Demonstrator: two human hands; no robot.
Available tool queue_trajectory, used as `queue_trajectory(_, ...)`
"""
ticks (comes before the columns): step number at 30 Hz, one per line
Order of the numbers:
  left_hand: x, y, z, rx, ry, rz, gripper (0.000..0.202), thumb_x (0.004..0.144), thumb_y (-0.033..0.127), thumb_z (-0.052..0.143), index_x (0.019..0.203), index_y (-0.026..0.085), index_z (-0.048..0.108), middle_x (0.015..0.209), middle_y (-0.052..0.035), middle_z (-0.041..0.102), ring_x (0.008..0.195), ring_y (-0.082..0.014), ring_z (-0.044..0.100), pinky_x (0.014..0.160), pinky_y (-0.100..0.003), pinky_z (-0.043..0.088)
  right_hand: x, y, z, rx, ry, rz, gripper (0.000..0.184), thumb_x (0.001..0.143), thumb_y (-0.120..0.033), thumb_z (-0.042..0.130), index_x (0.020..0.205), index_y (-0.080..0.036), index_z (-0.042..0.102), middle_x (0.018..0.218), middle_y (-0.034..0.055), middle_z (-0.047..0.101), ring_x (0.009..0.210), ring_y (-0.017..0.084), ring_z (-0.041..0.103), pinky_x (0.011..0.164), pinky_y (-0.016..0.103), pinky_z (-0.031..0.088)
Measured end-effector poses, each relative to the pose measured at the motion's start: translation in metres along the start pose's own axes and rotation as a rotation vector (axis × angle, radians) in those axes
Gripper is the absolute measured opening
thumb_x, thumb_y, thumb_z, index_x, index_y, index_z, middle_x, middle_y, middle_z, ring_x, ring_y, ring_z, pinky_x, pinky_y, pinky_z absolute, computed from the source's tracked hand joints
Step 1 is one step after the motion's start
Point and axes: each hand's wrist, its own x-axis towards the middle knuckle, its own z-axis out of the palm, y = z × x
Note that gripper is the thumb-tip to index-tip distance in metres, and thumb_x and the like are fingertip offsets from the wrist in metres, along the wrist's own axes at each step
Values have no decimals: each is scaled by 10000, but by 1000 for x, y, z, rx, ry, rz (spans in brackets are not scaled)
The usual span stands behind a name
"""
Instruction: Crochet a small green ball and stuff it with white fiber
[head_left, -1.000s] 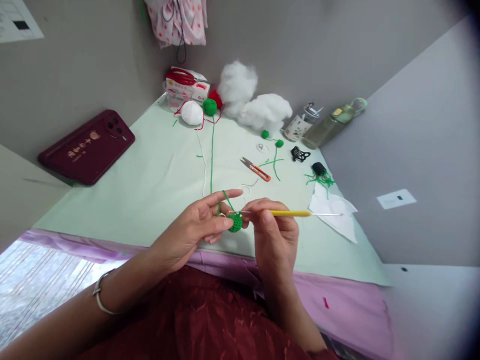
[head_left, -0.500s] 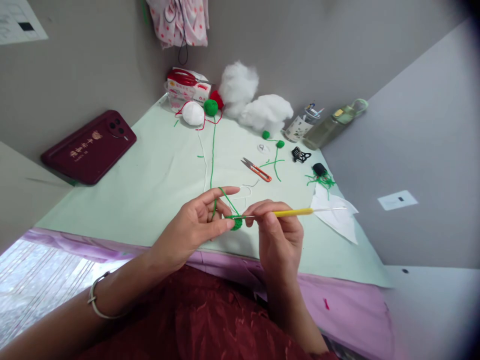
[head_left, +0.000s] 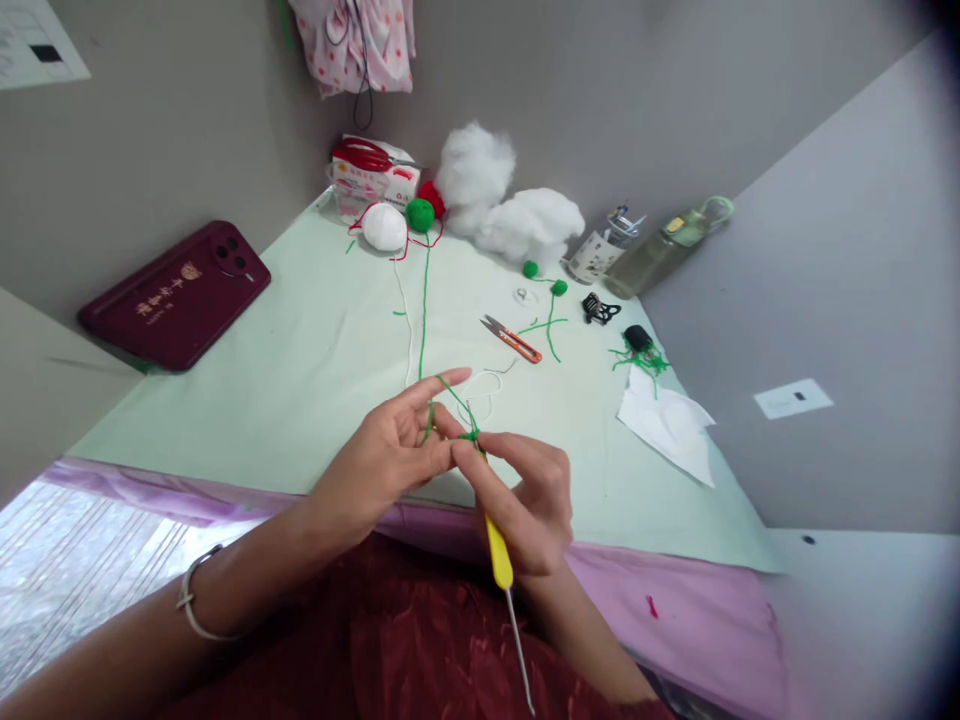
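A small green crochet piece [head_left: 469, 436] is pinched in the fingertips of my left hand [head_left: 386, 440], mostly hidden by the fingers. Green yarn [head_left: 424, 300] runs from a green yarn ball [head_left: 419, 215] over my raised left index finger and down to the piece. My right hand [head_left: 529, 495] grips a crochet hook [head_left: 498, 550] with a yellow handle. The hook's upper tip stands up at the green piece, and its other metal end points down toward my lap. My right thumb and index finger touch the piece's edge.
Thread snips [head_left: 513, 339] lie beyond my hands. White stuffing [head_left: 531, 225], a white yarn ball [head_left: 384, 228] and red scissors [head_left: 364, 154] on a box are at the back. A bottle [head_left: 656, 262], pen cup [head_left: 600, 250] and black hair clip [head_left: 600, 309] stand right; a phone [head_left: 176, 297] leans left.
My right hand has turned and moved left and down. The hook has swung from lying nearly level to nearly upright, its handle now below the green piece. My left hand has barely moved.
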Motion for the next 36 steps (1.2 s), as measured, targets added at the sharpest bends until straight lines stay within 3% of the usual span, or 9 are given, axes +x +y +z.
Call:
queue_trajectory(4,2,3,-5,-216,-160,-172,638,797,287,876,1396,213,670,736,66,515,516,-27,238,455,-192,170,0,1,6,220,82,123,427,977,-130,647,1304,-392,731,1070,53,783,934,232,741,716,391,623)
queue_trajectory(7,3,7,-7,-284,-187,-163,525,832,236,841,1341,195,717,686,79,478,496,-11,143,440,-181,133,13,0,2,509,162,359,249,1018,-204,613,1143,-330,788,932,41,781,802,204,723,683,382,603)
queue_trajectory(12,2,5,-4,-215,-148,-64,466,868,204,789,1330,234,734,853,26,577,519,-8,275,463,-174,240,25,3,-1,921,175,665,156,1009,-252,639,955,-256,786,809,16,732,662,153,648,608,320,552)
queue_trajectory(15,1,0,-1,-92,-73,33,481,880,250,808,1352,272,718,891,25,577,598,-37,411,539,-184,345,22,5,2,956,138,692,137,999,-239,663,980,-258,797,915,30,769,757,155,670,690,322,557)
queue_trajectory(20,2,-5,0,31,-2,87,603,858,261,841,1430,275,650,933,16,602,666,-69,444,598,-207,386,18,2,5,913,138,683,134,1001,-249,671,998,-256,805,933,34,777,797,165,682,736,335,558)
queue_trajectory(24,3,-1,0,-41,-57,0,710,851,227,814,1514,269,561,941,12,618,606,-57,420,513,-198,326,22,3,3,951,144,716,117,987,-267,694,962,-261,808,898,21,772,752,148,677,719,310,554)
queue_trajectory(29,4,2,-6,-260,-210,-132,512,836,169,714,1345,220,722,899,19,563,485,12,227,454,-186,220,29,8,-2,1067,170,831,136,965,-288,714,876,-239,804,793,13,749,650,122,643,639,263,542)
queue_trajectory(33,3,-2,-4,-269,-215,-70,454,832,173,727,1281,228,766,878,26,533,502,6,273,468,-186,246,29,9,-1,1120,133,875,147,968,-329,710,875,-253,794,775,8,741,612,119,617,589,255,527)
queue_trajectory(36,0,-6,0,-113,-132,16,507,854,218,807,1346,298,721,824,43,525,574,-37,370,510,-184,291,23,6,3,971,123,739,115,971,-306,714,928,-266,813,868,25,768,766,154,688,698,295,574)
